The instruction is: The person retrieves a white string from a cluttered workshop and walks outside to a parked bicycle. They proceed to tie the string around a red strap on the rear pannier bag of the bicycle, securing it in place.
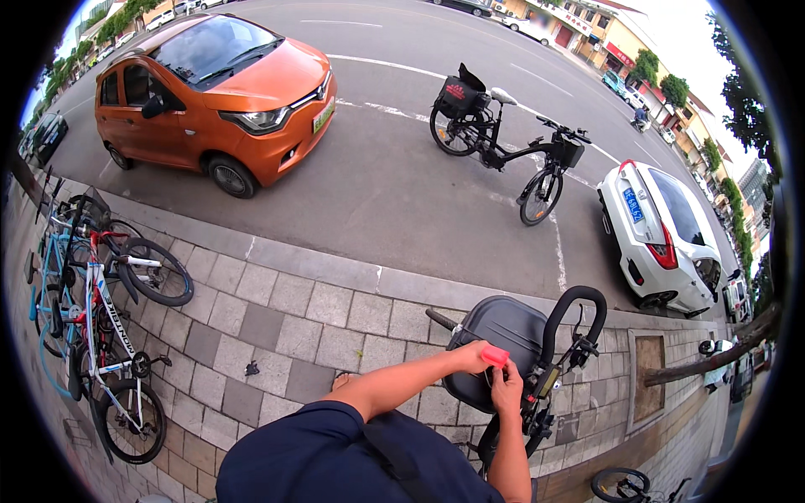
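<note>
My left hand (472, 358) pinches a small red block (495, 355) between thumb and fingertips, so that grip is pressed together on it. My right hand (506, 387) comes up from just below, fingers curled toward the underside of the block; I cannot tell whether they actually clamp it or only touch it. Both hands hover right over the grey seat (503, 331) of a scooter (537, 369), the block just above the seat's near edge.

Just right of the grip, the black handlebar (574, 314) loops up, with a small display under it. Farther out, the paving (277, 310) spreads to the left, where several bikes (101, 310) lean together well apart from my hands. Beyond the kerb stand a black bicycle (503, 142), an orange car (218, 92) and a white car (662, 235).

As I judge it, the block is in hand but nothing on the scooter shows any change yet; the work looks barely begun.
</note>
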Action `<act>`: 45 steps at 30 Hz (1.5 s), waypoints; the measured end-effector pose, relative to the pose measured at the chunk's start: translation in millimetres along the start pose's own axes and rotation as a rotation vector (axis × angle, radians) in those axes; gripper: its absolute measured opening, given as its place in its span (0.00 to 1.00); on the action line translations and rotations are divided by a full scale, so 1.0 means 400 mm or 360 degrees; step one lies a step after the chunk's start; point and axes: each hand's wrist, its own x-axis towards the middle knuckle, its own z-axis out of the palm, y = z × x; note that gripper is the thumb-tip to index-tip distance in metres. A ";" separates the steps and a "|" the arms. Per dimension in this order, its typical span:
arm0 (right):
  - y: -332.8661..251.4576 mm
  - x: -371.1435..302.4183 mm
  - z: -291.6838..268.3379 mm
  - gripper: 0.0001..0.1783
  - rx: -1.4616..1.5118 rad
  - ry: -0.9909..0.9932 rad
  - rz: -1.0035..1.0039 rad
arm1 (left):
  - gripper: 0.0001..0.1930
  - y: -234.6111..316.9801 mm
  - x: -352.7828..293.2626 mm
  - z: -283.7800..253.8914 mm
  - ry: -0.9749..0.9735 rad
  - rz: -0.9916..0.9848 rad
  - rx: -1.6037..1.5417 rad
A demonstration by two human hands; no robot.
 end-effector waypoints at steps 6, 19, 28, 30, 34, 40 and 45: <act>0.047 0.003 0.009 0.11 0.0128 0.0171 0.0117 | 0.15 0.019 -0.002 0.000 -0.0051 -0.0223 -0.0233; -0.056 -0.012 0.039 0.15 -0.0682 0.0206 -0.0225 | 0.06 -0.060 0.009 -0.021 0.0030 -0.0017 -0.0165; 0.028 0.042 0.003 0.16 0.0762 0.0123 0.0634 | 0.04 -0.114 0.066 -0.028 -0.0250 0.0455 0.0003; -0.006 0.035 0.000 0.16 0.0823 0.0115 0.0773 | 0.04 -0.123 0.072 -0.024 -0.0282 0.0538 -0.0009; -0.059 0.025 0.021 0.14 0.0857 0.0224 0.0882 | 0.03 -0.100 0.066 -0.034 -0.0224 0.0662 -0.0041; 0.089 0.057 0.024 0.08 0.0783 0.0281 0.0633 | 0.06 -0.080 0.024 -0.022 0.0030 0.0389 -0.0441; 0.065 0.042 0.052 0.10 0.0314 0.0477 0.0637 | 0.09 -0.007 -0.013 -0.086 0.0037 -0.0767 -0.1291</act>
